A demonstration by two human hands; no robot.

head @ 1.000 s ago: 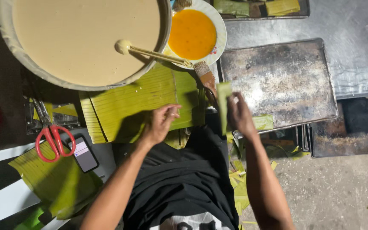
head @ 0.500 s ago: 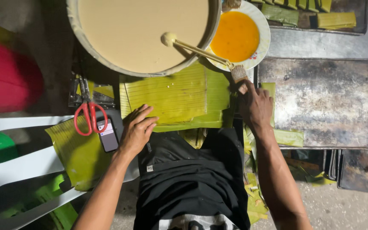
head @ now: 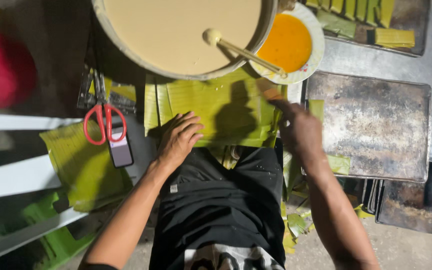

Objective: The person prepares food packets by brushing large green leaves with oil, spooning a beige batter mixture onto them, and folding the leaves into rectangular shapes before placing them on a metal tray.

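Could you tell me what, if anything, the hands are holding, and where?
Nothing: the left hand rests flat on the banana leaves; the right hand reaches toward their far right corner.

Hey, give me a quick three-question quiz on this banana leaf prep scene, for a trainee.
1. True or false: the left hand rests on the stack of banana leaves.
2. Which lies beside the red-handled scissors? A) a phone B) a knife C) a cup
3. What colour is the liquid in the small white bowl?

Key: 1 true. 2 A. 3 orange.
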